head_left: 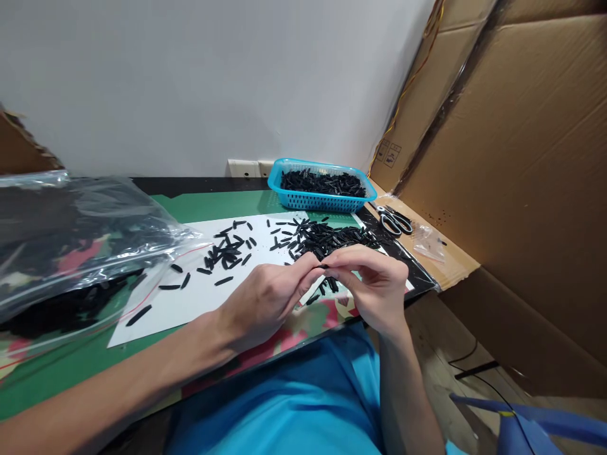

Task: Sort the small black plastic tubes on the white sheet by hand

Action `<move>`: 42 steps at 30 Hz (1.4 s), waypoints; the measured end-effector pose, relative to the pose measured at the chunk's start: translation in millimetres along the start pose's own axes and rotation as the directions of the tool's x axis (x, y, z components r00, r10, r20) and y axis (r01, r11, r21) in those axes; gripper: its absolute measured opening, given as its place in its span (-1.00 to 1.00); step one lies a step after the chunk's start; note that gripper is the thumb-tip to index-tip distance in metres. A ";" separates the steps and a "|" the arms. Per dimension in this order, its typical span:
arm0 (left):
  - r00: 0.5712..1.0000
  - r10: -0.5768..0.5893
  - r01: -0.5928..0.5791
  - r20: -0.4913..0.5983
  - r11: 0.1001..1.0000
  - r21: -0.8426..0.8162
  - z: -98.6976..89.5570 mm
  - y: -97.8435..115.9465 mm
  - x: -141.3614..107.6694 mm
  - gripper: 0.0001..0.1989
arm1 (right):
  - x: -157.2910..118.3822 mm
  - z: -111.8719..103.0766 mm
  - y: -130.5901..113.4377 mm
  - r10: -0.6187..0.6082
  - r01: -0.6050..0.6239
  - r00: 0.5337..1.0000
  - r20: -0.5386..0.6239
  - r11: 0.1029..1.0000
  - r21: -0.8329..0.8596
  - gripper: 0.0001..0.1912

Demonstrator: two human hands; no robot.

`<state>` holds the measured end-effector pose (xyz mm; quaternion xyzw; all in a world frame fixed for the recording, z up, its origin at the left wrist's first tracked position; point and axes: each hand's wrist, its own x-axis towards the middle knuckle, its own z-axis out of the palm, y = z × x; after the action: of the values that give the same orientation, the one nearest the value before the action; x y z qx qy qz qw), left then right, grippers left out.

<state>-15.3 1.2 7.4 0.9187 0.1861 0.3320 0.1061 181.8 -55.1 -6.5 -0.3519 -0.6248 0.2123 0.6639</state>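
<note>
My left hand (272, 294) and my right hand (374, 284) meet fingertip to fingertip over the front part of the table. Between their pinched fingers is a small black piece (323, 266), mostly covered by the fingertips. Behind and beneath the hands lies a dense pile of black strips (332, 237). A looser group of black strips (227, 249) is spread on the white paper (190, 313) to the left. Behind the pile stands a blue basket (322, 202) holding many more black strips.
Scissors (393, 221) and a small clear bag (429, 243) lie on cardboard at the right. A large plastic bag (90, 234) with black contents covers the table's left side. A tall cardboard sheet (516, 158) rises at the right; a blue chair (535, 430) stands below.
</note>
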 end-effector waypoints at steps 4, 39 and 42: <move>0.999 0.022 -0.025 -0.044 0.997 -0.074 -1.1 1.7 -0.5 -0.90 | -0.3 0.4 -3.1 0.007 -0.004 0.999 -0.050 0.997 0.071 -0.84; 0.988 0.100 -0.106 -0.118 0.994 -0.041 -4.4 5.0 -3.9 -0.59 | -2.4 7.2 -12.7 0.031 -0.028 0.998 -0.045 0.997 0.075 -0.80; 0.986 0.110 -0.115 -0.124 0.993 -0.033 -4.9 4.9 -3.6 -0.60 | -1.8 7.1 -12.8 0.028 -0.025 0.998 -0.050 0.998 0.055 -0.81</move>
<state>-19.7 -4.3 10.6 0.9033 0.1332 0.3968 0.0941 172.6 -63.4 1.4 -0.3471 -0.5969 0.2291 0.6861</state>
